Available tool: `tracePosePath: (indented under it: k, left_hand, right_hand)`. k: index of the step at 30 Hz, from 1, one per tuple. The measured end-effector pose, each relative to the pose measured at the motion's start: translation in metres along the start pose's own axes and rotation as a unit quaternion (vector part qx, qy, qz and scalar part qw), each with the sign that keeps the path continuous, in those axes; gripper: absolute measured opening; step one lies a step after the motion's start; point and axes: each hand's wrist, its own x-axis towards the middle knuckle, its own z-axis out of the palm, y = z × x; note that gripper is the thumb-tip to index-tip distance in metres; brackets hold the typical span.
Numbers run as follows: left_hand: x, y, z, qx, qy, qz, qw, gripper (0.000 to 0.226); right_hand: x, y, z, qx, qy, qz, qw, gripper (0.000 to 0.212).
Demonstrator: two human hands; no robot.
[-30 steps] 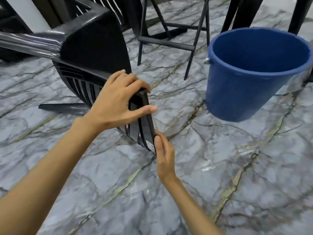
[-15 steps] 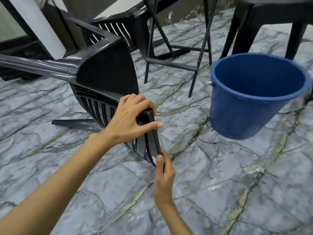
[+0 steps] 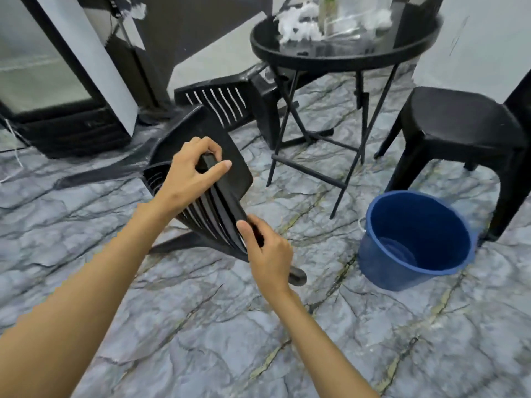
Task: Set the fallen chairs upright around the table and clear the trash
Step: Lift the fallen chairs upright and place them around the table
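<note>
A black plastic chair (image 3: 227, 156) is tilted partway up from the marble floor, its slatted back towards me. My left hand (image 3: 189, 175) grips the top rail of the back near its upper end. My right hand (image 3: 267, 254) grips the same rail lower down. A second black chair (image 3: 230, 103) lies on its side behind it, beside the round black table (image 3: 339, 57). Crumpled white paper trash (image 3: 298, 25) and clear plastic sit on the tabletop. A blue bucket (image 3: 413, 239) stands on the floor to the right.
An upright black chair (image 3: 459, 130) stands right of the table, just behind the bucket. A glass-door fridge (image 3: 57, 81) fills the back left. The table's thin folding legs (image 3: 313, 156) stand between the fallen chairs and the bucket.
The held chair has risen from lying low towards upright, both hands still on its back rail. My view has lifted, bringing the table, the trash and the second fallen chair into sight.
</note>
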Motion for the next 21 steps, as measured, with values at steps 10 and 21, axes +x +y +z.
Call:
tracePosePath:
  k: [10, 21]
  left_hand:
    - [0.061, -0.04, -0.1, -0.013, 0.058, -0.057, 0.997, 0.016]
    - [0.14, -0.115, -0.229, -0.087, 0.097, -0.113, 0.985, 0.028]
  right_hand:
    - [0.071, -0.057, 0.027, 0.086, -0.046, 0.126, 0.987, 0.039]
    - [0.138, -0.073, 0.087, 0.064, 0.061, 0.251, 0.964, 0.005]
